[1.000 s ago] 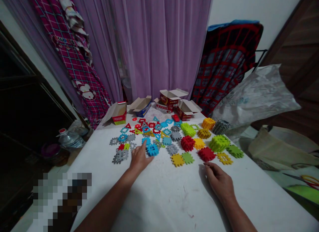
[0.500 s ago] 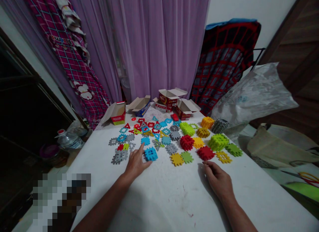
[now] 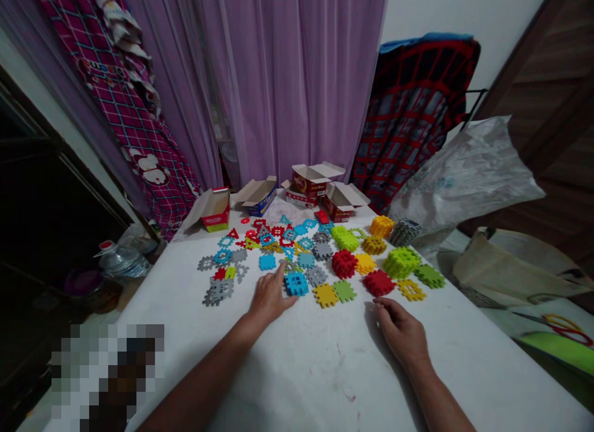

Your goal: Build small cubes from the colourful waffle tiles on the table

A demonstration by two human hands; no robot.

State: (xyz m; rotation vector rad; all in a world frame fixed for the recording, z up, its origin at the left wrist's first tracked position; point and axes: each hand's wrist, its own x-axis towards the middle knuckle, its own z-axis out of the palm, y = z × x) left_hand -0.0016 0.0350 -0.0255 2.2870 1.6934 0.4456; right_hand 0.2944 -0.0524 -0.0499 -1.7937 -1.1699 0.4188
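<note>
My left hand (image 3: 271,299) lies on the white table (image 3: 315,370), fingers spread, with its thumb side against a blue interlocking waffle block (image 3: 297,284). Its index fingertip reaches toward a flat blue piece (image 3: 267,262). Grey pieces (image 3: 219,289) lie left of this hand. My right hand (image 3: 401,333) rests on the table, holding nothing, its fingertips just short of a yellow waffle block (image 3: 325,294) and a red block (image 3: 379,283). Many more flat and stacked plastic pieces in several colours spread toward the far edge.
Several open cardboard toy boxes (image 3: 310,184) stand along the far table edge, in front of a purple curtain (image 3: 288,79). A crumpled plastic bag (image 3: 468,178) hangs beyond the right corner. A water bottle (image 3: 123,263) sits below the left edge.
My left hand has slid to the right, and the blue block has shifted right with it, closer to the yellow block. The view has tilted slightly. My right hand has barely moved.
</note>
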